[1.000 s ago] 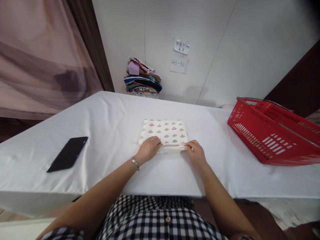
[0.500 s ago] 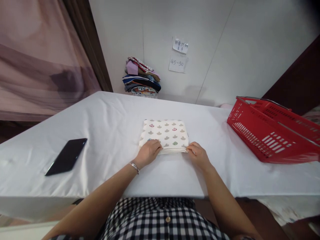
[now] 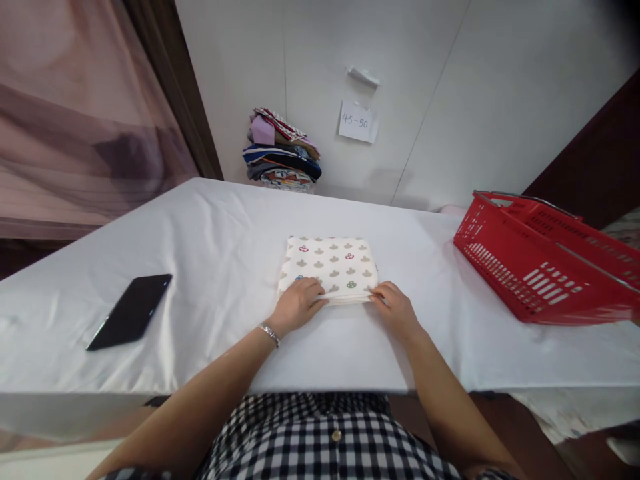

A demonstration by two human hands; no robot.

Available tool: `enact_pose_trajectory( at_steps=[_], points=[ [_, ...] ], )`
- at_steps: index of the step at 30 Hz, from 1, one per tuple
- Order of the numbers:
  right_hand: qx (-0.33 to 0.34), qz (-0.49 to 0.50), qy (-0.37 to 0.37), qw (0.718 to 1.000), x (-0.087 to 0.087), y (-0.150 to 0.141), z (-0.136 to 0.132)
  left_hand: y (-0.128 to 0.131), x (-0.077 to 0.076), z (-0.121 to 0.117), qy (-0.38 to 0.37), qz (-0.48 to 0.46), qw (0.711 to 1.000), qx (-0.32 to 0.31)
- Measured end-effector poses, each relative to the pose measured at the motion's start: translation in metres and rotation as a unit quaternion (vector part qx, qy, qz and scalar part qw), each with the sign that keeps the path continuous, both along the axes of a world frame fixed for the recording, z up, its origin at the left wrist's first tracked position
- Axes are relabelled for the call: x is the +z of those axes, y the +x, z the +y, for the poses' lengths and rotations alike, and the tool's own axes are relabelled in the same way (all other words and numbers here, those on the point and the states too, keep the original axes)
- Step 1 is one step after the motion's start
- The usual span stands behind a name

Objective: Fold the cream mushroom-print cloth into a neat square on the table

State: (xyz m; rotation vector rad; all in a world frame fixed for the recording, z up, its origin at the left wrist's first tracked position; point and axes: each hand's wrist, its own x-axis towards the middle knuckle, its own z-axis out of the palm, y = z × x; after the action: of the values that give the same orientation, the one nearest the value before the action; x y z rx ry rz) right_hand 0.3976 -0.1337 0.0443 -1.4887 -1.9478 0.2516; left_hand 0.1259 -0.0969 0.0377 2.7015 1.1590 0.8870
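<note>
A folded white cloth (image 3: pixel 333 267), printed with grey, red, green and blue mushroom-like shapes, lies flat in front of me on the white-covered table (image 3: pixel 325 353). My left hand (image 3: pixel 299 305) is closed on its near edge, left of the middle, thumb beneath and fingers on top. At the near right corner my right hand (image 3: pixel 395 307) pinches the same edge between thumb and fingers. Several folded layers show along that near edge. A silver bracelet (image 3: pixel 270 333) circles my left wrist.
On the left of the table rests a dark tablet (image 3: pixel 131 312). A red perforated basket (image 3: pixel 545 267) stands at the right. Beyond the far edge is a stack of folded fabrics (image 3: pixel 283 150), beside a wall with a paper reading 45-50 (image 3: pixel 356 122).
Both hands keep hold of the cloth's near edge, with barely any movement. The upper paper on the wall has curled over, hiding its writing.
</note>
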Motion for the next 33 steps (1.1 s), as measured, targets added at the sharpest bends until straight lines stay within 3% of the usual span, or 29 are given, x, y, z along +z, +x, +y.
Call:
enact_pose_trajectory(
  at_steps=[8,14,20,33],
  points=[
    [0.001,-0.054,0.035,0.998,-0.004,-0.002,0.0,0.001,-0.004,0.001,0.013,-0.015,1.0,0.003],
    [-0.058,-0.057,0.14,0.987,-0.006,-0.004,0.004,0.004,-0.003,-0.002,0.04,0.019,0.999,0.007],
    [-0.033,-0.093,0.05,0.994,-0.009,-0.004,0.002,0.003,-0.004,-0.007,0.067,0.029,0.997,0.026],
    [-0.047,-0.103,0.094,0.989,-0.012,-0.002,0.001,-0.012,-0.003,-0.013,0.086,0.002,0.995,0.055]
  ],
)
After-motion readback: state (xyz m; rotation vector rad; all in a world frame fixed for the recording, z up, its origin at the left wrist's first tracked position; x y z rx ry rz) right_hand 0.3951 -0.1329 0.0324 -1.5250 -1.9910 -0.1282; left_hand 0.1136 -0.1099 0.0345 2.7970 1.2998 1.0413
